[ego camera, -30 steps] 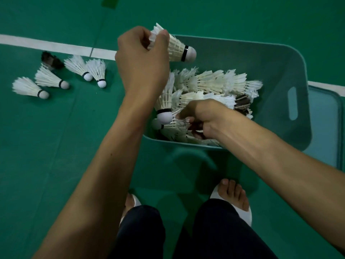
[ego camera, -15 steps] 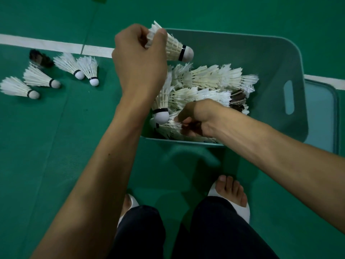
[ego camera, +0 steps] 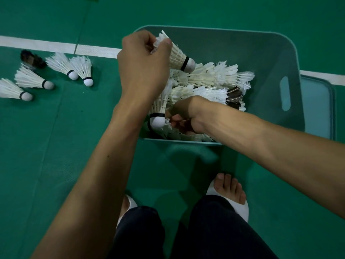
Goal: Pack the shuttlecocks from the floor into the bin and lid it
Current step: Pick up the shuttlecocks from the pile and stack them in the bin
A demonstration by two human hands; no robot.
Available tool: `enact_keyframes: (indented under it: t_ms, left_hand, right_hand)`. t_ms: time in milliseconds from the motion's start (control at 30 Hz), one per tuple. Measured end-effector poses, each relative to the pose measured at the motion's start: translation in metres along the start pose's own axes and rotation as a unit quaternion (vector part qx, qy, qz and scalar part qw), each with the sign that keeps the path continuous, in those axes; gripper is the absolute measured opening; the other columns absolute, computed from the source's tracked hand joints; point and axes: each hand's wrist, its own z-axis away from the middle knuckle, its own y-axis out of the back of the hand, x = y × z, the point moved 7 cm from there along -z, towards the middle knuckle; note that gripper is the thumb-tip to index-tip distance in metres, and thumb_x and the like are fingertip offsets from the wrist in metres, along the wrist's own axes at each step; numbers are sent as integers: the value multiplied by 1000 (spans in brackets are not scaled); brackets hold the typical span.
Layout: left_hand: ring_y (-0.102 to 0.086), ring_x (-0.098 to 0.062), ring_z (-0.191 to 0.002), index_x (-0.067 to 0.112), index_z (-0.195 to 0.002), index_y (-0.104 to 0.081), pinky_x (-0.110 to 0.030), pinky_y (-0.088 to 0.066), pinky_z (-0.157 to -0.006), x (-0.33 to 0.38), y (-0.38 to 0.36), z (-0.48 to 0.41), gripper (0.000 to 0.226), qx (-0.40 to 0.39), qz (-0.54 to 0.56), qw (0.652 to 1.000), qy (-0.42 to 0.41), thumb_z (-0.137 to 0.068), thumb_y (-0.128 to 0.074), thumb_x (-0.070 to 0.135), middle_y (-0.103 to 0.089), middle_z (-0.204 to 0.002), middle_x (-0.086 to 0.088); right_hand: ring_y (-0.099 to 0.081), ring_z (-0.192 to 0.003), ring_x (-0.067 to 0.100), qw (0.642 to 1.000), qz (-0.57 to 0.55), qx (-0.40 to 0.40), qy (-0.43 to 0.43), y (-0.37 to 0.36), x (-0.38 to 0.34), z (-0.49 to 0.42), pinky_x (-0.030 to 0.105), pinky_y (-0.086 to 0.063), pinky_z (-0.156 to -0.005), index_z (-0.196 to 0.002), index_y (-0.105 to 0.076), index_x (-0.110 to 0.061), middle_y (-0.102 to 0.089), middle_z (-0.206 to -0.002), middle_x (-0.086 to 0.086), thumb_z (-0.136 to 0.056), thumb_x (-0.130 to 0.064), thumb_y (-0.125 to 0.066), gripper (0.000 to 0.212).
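A teal plastic bin stands on the green floor, holding a heap of white shuttlecocks. My left hand is over the bin's left edge and pinches the feather skirt of one white shuttlecock, its cork pointing down and right. My right hand is low inside the bin's near side, fingers curled among the feathers beside an upright shuttlecock; what it grips is hidden. Several white shuttlecocks and a dark one lie on the floor at the left.
The bin's teal lid lies flat on the floor right of the bin. A white court line runs behind the loose shuttlecocks. My feet in white slippers stand just in front of the bin.
My left hand has lowered the held shuttlecock slightly toward the heap, tilting its cork downward. My right hand stays in the bin's near side with little movement.
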Motion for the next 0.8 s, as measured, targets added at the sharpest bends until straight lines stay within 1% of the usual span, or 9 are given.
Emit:
enact_keyframes:
  t_ms: [67,133,267,400,500,600,700,733,800]
  left_hand:
    - [-38,-10,-54,12,-75,-60,-29,-33,-56,0,3,0,30,0,4,1000,-4,-92,-63,36,-45,-56,10]
    - [-39,-11,-55,13,-74,-59,-29,-34,-56,2,5,0,29,1,5,1000,-8,-92,-63,36,-45,-57,10]
    - [-41,-12,-58,12,-75,-59,-30,-36,-57,5,6,-1,29,6,4,1000,-10,-91,-62,36,-47,-59,8]
    - [-43,-14,-60,-1,-82,-63,-31,-37,-59,5,2,0,39,4,11,1000,-12,-90,-62,37,-52,-64,2]
    - [-42,-14,-60,-3,-85,-63,-31,-37,-59,5,-1,2,41,-2,11,1000,-11,-91,-62,37,-52,-66,1]
    - [-41,-12,-59,-2,-85,-64,-29,-36,-58,4,-2,4,40,-4,6,1000,-5,-92,-63,37,-49,-62,5]
    - [-42,-12,-59,-1,-85,-65,-29,-37,-58,2,-2,4,38,-8,9,1000,-1,-92,-64,36,-49,-62,6]
    - [-42,-12,-59,-1,-85,-65,-29,-38,-58,2,-2,4,38,-9,10,1000,-2,-92,-64,36,-50,-63,5]
    - [-42,-13,-59,-2,-86,-66,-29,-38,-59,2,0,3,39,-10,10,1000,-1,-91,-64,37,-52,-64,3]
  right_hand:
    - [-43,-45,14,1000,-17,-4,-8,1,1,2,10,-32,-33,-89,-62,-6,-47,-38,4,-93,0,-67,9]
    - [-38,-44,13,1000,-21,-6,-12,2,3,3,10,-28,-33,-85,-60,-6,-39,-28,0,-96,1,-63,13]
    - [-37,-46,11,999,-23,-9,-38,1,5,5,10,-30,-36,-74,-55,-10,-35,-26,-2,-101,-2,-54,28]
    - [-36,-48,13,998,-34,-4,-48,2,1,7,21,-35,-48,-75,-52,-10,-31,-24,0,-102,-2,-51,29]
    - [-37,-47,12,998,-44,9,-44,5,1,8,16,-33,-44,-74,-54,-10,-31,-25,-1,-102,-3,-54,29]
    - [-37,-46,12,998,-48,11,-31,2,3,7,13,-33,-44,-75,-56,-11,-32,-25,-2,-101,-3,-56,27]
    - [-35,-45,11,998,-59,12,-27,1,2,5,13,-29,-45,-75,-52,-13,-32,-25,-3,-101,-9,-60,27]
    - [-35,-43,11,997,-70,14,-28,1,2,5,12,-28,-45,-79,-54,-13,-32,-25,-3,-100,-13,-63,23]
    - [-32,-35,10,995,-99,8,-25,0,3,6,8,-29,-40,-95,-61,-15,-35,-30,-4,-97,-19,-68,8]
